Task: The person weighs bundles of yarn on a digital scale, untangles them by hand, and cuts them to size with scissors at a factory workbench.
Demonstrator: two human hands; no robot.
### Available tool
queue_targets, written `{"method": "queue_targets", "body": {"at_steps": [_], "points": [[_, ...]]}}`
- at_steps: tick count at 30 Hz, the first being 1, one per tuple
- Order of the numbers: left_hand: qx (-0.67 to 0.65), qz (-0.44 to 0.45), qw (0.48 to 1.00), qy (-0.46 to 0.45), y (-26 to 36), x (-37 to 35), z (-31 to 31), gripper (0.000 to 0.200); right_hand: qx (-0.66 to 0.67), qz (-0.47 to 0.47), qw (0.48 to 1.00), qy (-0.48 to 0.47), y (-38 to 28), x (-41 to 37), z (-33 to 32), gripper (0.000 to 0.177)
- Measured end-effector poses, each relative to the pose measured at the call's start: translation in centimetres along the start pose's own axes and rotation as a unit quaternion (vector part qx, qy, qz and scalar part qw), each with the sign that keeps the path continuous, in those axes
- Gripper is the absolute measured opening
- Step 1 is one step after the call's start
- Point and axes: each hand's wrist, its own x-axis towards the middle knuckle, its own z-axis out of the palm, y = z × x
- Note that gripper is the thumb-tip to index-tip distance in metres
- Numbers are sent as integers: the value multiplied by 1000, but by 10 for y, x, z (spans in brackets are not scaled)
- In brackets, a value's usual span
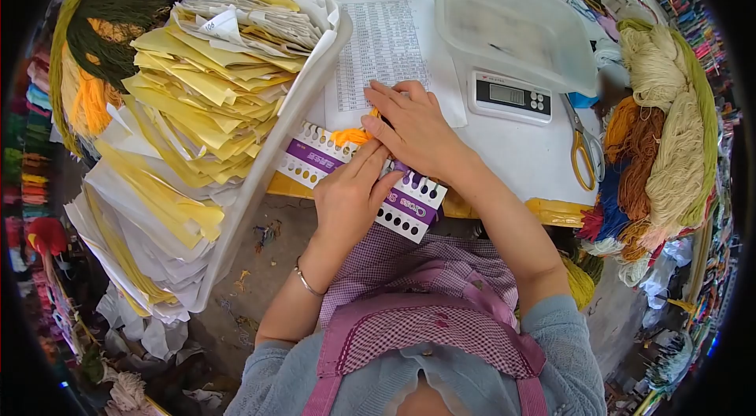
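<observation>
A white and purple cross-stitch thread card (316, 160) with rows of punched holes lies at the table's front edge, partly over my lap. Orange embroidery thread (349, 136) is bunched at its upper edge. My left hand (353, 189) rests over the card, its fingers together and closed on the thread, with the thumb toward the printed band. From the right, my right hand (417, 126) overlaps the left fingertips, and a bit of orange shows between its thumb and fingers. The exact grip points are hidden under the fingers.
At left, a plastic bin (264, 144) bulges with yellow and white papers. A printed sheet (378, 46) lies beyond my hands. A digital scale (510, 95), a clear tub (516, 30) and scissors (584, 150) are at right. Thread skeins (657, 109) hang by the table's right edge.
</observation>
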Motion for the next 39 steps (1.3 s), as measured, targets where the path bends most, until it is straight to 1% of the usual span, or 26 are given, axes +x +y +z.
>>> {"method": "queue_targets", "body": {"at_steps": [3, 6, 12, 13, 15, 16, 17, 19, 20, 21, 23, 24, 25, 26, 27, 28, 29, 30, 31, 32, 33, 35, 36, 37, 38, 39], "points": [[-6, 1, 1000, 1, 0, 1, 0, 41, -15, 26, 999, -28, 0, -1, -4, 54], [-7, -1, 1000, -1, 1, 2, -1, 43, -25, 50, 998, -20, 2, -4, -7, 55], [9, 4, 1000, 9, 0, 3, 4, 44, -46, 28, 998, 16, 8, -10, -6, 59], [20, 4, 1000, 12, -1, 3, 4, 44, -55, 49, 997, -19, 4, -13, -13, 58], [15, -17, 1000, -3, 0, 5, 2, 42, -52, 26, 998, 6, 5, -23, -15, 59], [4, -19, 1000, -12, 1, 9, 0, 42, -62, 31, 998, -1, -1, -27, -24, 61], [-12, -10, 1000, -2, -3, 9, 4, 41, -36, 33, 999, -13, -5, -33, -33, 62], [-25, -6, 1000, -15, -3, 7, 2, 39, -62, -29, 996, 63, 1, -55, -40, 59], [-80, -23, 996, -29, 0, 7, -1, 38, -47, -41, 996, 60, 1, -67, -57, 58], [-95, 7, 995, -23, -7, 7, -1, 37, -29, -57, 996, 54, 0, -76, -77, 57], [-118, 2, 993, -3, -3, 4, -7, 35, 1, -38, 993, 109, 5, -92, -120, 49], [-138, -43, 990, -8, 1, 2, -12, 35, 5, -25, 991, 133, 12, -100, -141, 45], [-154, -91, 984, -13, 5, -1, -18, 35, -37, -1, 980, 197, 18, -108, -164, 37], [-145, -95, 985, 0, 8, -1, -25, 34, -83, 37, 972, 214, 23, -114, -192, 34], [-136, -101, 985, 15, 10, -5, -31, 33, -127, 74, 962, 230, 30, -119, -222, 30], [-67, 21, 994, 90, -10, -11, -23, 29, -160, 99, 951, 246, 53, -120, -248, 28], [-102, -10, 991, 85, -9, -15, -30, 26, -139, 143, 931, 307, 65, -120, -277, 29], [-136, -44, 987, 79, -6, -18, -36, 23, -182, 239, 899, 319, 83, -118, -309, 30], [-131, -11, 986, 101, -6, -19, -38, 20, -306, 127, 850, 409, 120, -121, -338, 35], [-130, -11, 986, 103, -7, -20, -41, 20, -450, 159, 768, 426, 171, -124, -364, 37], [-135, -7, 986, 93, -7, -22, -45, 20, -581, 187, 665, 431, 206, -129, -383, 39], [-161, 0, 982, 98, -6, -24, -47, 20, -566, 374, 645, 351, 215, -138, -399, 53], [-159, -1, 982, 102, -4, -26, -50, 20, -566, 371, 646, 353, 217, -142, -414, 53], [-170, -48, 981, 75, 1, -27, -55, 20, -448, 422, 736, 284, 216, -145, -434, 62], [-181, -95, 978, 48, 5, -28, -59, 20, -318, 459, 804, 205, 213, -147, -449, 70], [-179, -97, 978, 51, 10, -29, -60, 20, -357, 403, 805, 250, 211, -151, -457, 61]]}}
